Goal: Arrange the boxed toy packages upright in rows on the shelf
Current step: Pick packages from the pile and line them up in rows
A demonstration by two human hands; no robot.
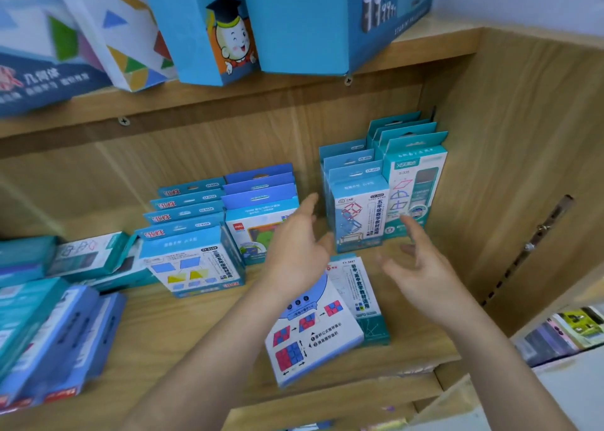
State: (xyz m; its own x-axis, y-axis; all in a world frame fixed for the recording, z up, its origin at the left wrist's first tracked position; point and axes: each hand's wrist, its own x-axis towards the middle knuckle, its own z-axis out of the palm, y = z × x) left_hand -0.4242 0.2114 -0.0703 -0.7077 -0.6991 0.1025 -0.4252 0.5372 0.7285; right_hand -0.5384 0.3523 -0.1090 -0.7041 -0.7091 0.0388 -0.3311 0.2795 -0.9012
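Left hand (295, 250) is hovering released, fingers straight and pointing to 1 o'clock, gripping nothing. Right hand (425, 277) is doing the same with fingers loosely spread, also holding nothing.

Two packages are lying flat on the shelf board (196, 339) just below the hands. The cube-puzzle box (310, 339) is sitting under the left wrist, long axis running 7 to 1 o'clock. It is partly overlapping the teal CY-3607 box (362, 293), whose long axis is running roughly 11 to 5. The left hand is nearer the puzzle box and the right is nearer the teal one.

At 9 o'clock, blue flat stacks (49, 339) are waiting near the front edge, with a tipped box (88, 254) behind them.

Further in, four upright rows are standing: the CY-0159 row (192, 260), the deli row (258, 224), the CY-0151 row (358, 218) and the S-335 row (415, 182) against the side panel (523, 169).

The gap between the deli and CY-0151 rows is looking like the free slot. Both flat boxes will likely need tipping up, and the front CY-0151 box is standing close enough to get knocked.
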